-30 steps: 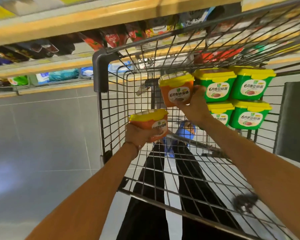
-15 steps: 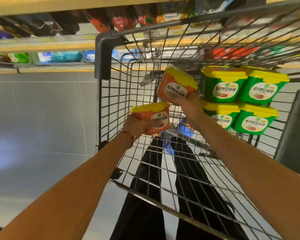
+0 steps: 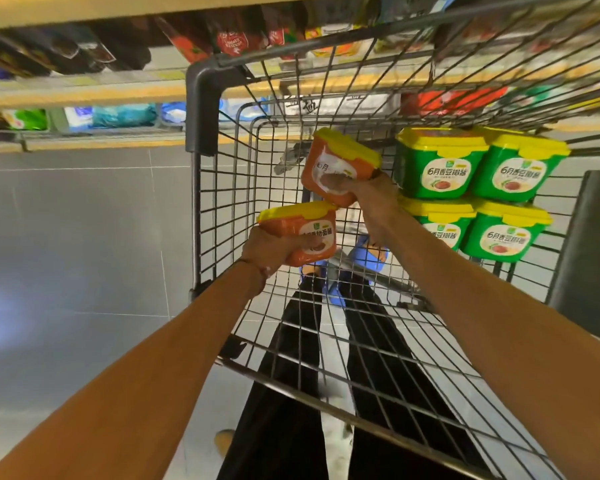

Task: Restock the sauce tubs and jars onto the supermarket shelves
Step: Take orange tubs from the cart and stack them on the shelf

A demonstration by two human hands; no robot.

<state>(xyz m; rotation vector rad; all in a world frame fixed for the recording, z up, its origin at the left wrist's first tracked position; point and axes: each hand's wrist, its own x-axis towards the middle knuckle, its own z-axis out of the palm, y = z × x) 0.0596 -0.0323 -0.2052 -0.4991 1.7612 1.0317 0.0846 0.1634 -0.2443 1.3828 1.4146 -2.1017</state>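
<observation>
My left hand (image 3: 271, 251) grips an orange sauce tub with a yellow lid (image 3: 300, 230), held upright inside the wire trolley (image 3: 201, 109). My right hand (image 3: 368, 192) holds a second orange tub (image 3: 340, 157), tilted with its lid turned up and to the right, just above the first. Its lower corner is close to the first tub's lid. Several green tubs with yellow lids (image 3: 444, 164) are stacked in two layers at the trolley's right, beside my right hand.
Supermarket shelves (image 3: 84, 95) with packets and pouches run along the top, behind the trolley. Grey floor tiles (image 3: 66, 237) lie to the left. Dark trouser legs and blue shoes show through the trolley's mesh. A dark panel (image 3: 589, 251) stands at the right edge.
My right hand has lifted its orange tub away from the green stack and tilted it. The left hand's tub has stayed about level, and the two tubs are closer together.
</observation>
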